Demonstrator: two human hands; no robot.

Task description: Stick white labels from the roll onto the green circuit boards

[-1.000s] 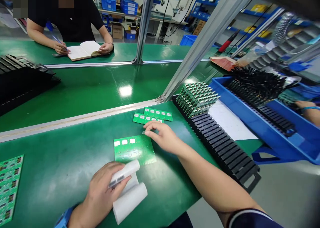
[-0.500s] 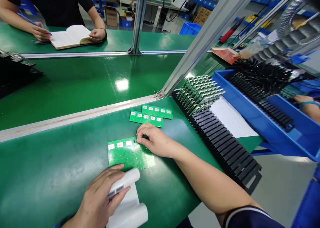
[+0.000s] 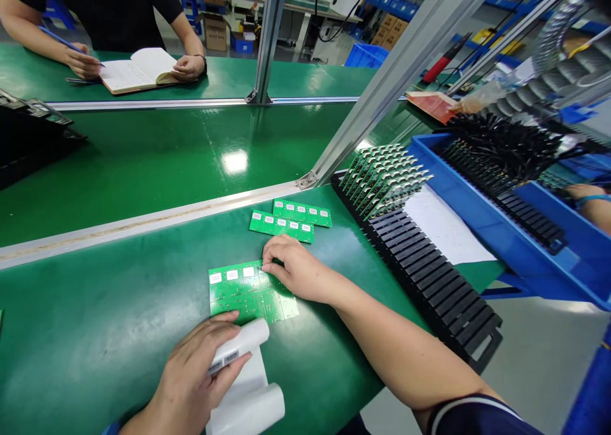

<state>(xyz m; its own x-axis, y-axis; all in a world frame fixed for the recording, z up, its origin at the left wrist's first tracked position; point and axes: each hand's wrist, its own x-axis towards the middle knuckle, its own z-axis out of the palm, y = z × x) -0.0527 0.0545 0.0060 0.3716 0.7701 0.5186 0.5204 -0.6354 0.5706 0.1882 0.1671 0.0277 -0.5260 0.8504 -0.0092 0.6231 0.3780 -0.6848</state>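
A green circuit board panel (image 3: 248, 292) lies flat on the green bench in front of me, with three white labels along its top edge. My right hand (image 3: 292, 269) rests on the panel's upper right corner, fingertips pinched on a small label there. My left hand (image 3: 191, 378) is wrapped round a white roll of label backing paper (image 3: 243, 384) just below the panel. Two narrower labelled board strips (image 3: 291, 220) lie beyond the panel.
A long black slotted rack (image 3: 424, 276) runs along the right, with several upright boards (image 3: 382, 177) at its far end. A blue tray (image 3: 563, 257) holds more racks. Another person (image 3: 86, 15) writes in a notebook (image 3: 136, 69) across the conveyor. A slanted metal post (image 3: 382, 82) stands ahead.
My right hand came back from the far board strips onto the panel's top right corner, pinching a label. The view tilted down slightly. My left hand kept hold of the roll.
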